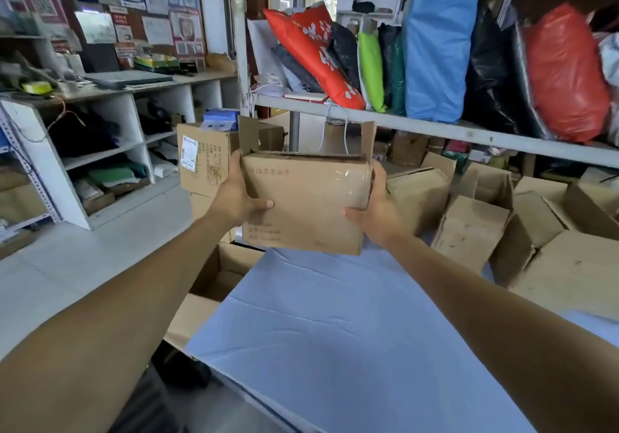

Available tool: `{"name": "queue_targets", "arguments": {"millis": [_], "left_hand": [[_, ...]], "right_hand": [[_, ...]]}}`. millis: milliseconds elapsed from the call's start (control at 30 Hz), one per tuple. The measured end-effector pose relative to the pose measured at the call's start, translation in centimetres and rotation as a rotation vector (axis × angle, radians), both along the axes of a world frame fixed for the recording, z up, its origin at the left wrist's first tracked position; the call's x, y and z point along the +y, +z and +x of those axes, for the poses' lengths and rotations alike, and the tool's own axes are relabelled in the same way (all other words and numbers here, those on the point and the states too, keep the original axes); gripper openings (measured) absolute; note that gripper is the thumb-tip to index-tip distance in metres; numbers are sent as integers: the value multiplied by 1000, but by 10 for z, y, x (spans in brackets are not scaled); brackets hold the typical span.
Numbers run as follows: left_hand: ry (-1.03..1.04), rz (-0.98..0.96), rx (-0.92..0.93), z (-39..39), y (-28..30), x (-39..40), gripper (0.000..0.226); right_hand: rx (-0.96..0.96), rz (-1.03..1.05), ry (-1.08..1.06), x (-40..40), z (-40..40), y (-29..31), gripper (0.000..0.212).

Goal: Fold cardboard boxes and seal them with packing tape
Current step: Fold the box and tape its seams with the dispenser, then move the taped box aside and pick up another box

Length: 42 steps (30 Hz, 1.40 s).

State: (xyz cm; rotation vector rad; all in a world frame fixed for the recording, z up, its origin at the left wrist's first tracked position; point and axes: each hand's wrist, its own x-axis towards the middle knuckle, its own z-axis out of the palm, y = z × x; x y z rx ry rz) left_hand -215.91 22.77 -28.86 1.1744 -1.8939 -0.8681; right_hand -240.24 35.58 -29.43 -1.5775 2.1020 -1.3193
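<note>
Gripping 1 taped cardboard box (306, 203) above the worktop's (335, 332) far edge, both hands' fingers are clamping its sides; 2 flaps are standing unsealed, finished boxes (502, 218) piling rightward.

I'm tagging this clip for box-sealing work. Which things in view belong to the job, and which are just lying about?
Part of the job:
- cardboard box, held up between both hands
- left hand, right hand
- pile of open boxes at right
- blue work surface

Lying about:
- bags on the shelf
- labelled carton
- notice board
</note>
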Motion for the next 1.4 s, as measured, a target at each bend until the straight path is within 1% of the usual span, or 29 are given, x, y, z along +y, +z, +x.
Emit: {"name": "queue_targets", "arguments": {"millis": [100,167,367,467,533,767,1100,1200,1267,1300,1333,1400], "left_hand": [[-25,1,-36,-12,-5,-16,115],[-32,1,-52,-20,-10,-21,116],[-101,-26,-39,-47,-27,-21,114],[-128,-39,-23,-57,-33,-23,116],[-142,-32,-27,-62,-34,-23,117],[-170,-54,-19,-80,-39,-38,115],[-181,-29,4,-95,-52,-57,118],[-164,-29,64,-95,-47,-54,124],[-125,-102,119,-96,-40,-45,129],[-95,-144,118,-98,-34,-38,130],[-54,-182,81,-100,-29,-31,130],[50,-266,-87,-106,-18,-11,128]], "right_hand": [[-6,-5,-60,-10,-9,-10,107],[-5,-3,-83,-11,-15,-15,106],[-29,-4,-167,-4,-31,-30,105],[-41,-24,-166,0,-35,-35,103],[-37,-22,-167,0,-39,-37,106],[52,-55,-205,-10,-52,-46,113],[13,-73,-204,-18,-64,-58,113],[72,-9,-182,-10,-68,-50,110],[125,32,-164,2,-71,-41,109],[166,58,-163,10,-72,-35,108],[222,85,-169,18,-74,-29,106],[344,125,-188,36,-77,-16,105]]}}
